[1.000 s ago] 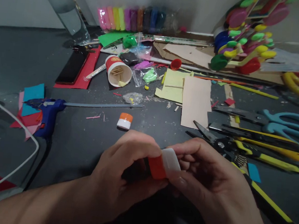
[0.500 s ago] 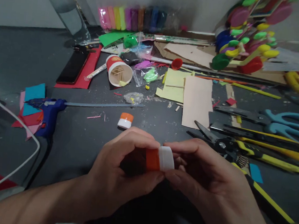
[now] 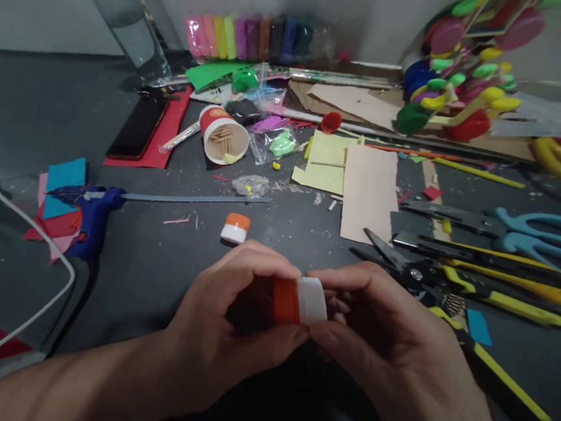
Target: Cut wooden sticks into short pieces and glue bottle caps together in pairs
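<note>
Between my two hands is a small paint pot (image 3: 301, 301), orange on its left part and white on its right, lying sideways. My left hand (image 3: 232, 311) grips the orange part with thumb and fingers. The white end is pinched by the thumb and index finger of my right hand (image 3: 382, 337). A second, similar pot (image 3: 235, 228), white below and orange above, stands on the dark table (image 3: 288, 234) just beyond my left hand. Whether the held pot's lid is loose cannot be made out.
To the left lies a blue glue gun (image 3: 94, 217) with its glue stick, beside a white cable (image 3: 29, 221). Pruning shears (image 3: 417, 275) and blue-handled scissors (image 3: 528, 235) lie at the right. Farther back are a tipped paper cup (image 3: 223, 137), pale card (image 3: 370, 192) and a bottle (image 3: 132, 24).
Almost nothing differs. Both hands keep the same grip on the pot, and the whole view has shifted very slightly.
</note>
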`<state>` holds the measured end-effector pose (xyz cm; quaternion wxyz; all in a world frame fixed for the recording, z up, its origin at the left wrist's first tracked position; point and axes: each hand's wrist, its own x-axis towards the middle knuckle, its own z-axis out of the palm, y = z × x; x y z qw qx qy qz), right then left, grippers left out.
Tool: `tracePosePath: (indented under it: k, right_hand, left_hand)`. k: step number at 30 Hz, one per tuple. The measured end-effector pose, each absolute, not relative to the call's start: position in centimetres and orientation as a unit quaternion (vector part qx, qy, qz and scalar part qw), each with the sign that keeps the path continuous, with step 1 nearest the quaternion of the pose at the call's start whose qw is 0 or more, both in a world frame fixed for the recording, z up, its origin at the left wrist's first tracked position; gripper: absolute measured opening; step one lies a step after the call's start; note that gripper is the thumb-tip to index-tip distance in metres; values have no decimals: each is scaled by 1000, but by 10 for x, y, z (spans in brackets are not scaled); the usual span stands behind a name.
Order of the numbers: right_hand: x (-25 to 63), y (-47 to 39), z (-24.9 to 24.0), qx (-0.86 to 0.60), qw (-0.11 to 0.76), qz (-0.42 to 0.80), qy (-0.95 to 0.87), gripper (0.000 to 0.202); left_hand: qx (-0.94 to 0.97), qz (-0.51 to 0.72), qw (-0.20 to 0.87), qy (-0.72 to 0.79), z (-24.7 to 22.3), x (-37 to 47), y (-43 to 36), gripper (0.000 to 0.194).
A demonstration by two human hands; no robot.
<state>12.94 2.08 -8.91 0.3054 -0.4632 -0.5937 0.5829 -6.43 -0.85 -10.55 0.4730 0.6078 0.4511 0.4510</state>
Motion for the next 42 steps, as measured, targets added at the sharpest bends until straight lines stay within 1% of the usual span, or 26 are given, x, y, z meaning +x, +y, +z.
tracePosePath:
  k: [3,8,14,20,22,25,26,28,30,32,34,38,42]
  right_hand:
    - [131,19,-88,-458,306,586,-594,21]
    - [132,18,-87,-455,305,581,-602,18]
    - [131,20,-91,-456,309,580,-600,19]
    - [129,21,-91,-460,301,597,-584,20]
    - [130,22,-90,-448,297,620,-572,23]
    - [132,24,-87,-434,321,635,-553,28]
    - [133,25,-87,-434,337,626,-553,30]
    - [135,26,-88,-435,359,583,-585,36]
    - [136,27,-90,-416,357,522,-654,33]
    - [135,27,-91,-395,351,472,-706,19]
    - [134,26,-92,-398,351,465,-708,10]
    - [134,24,-91,-430,339,510,-663,13]
    - [136,23,-93,-421,334,527,-658,25]
  left_hand:
    - [612,456,469,444,-106,-65,-11,49]
    - [645,460,433,430,-105,-67,-11,48]
    - [635,459,433,446,-105,-66,-7,36]
    - [638,481,417,434,-104,-63,-3,33]
    - [595,483,465,444,-101,-62,-3,32]
    - [452,462,624,439,-95,-60,-1,27]
    - [401,452,673,427,-94,-60,0,26]
    - [332,440,732,400,-94,-60,1,29]
    - [309,429,757,384,-95,-60,2,33]
    - [308,413,768,379,-97,-61,3,34]
    - [313,405,775,370,-98,-62,2,37]
    - [301,406,795,336,-99,-63,2,32]
    - [300,398,795,346,-101,-62,3,30]
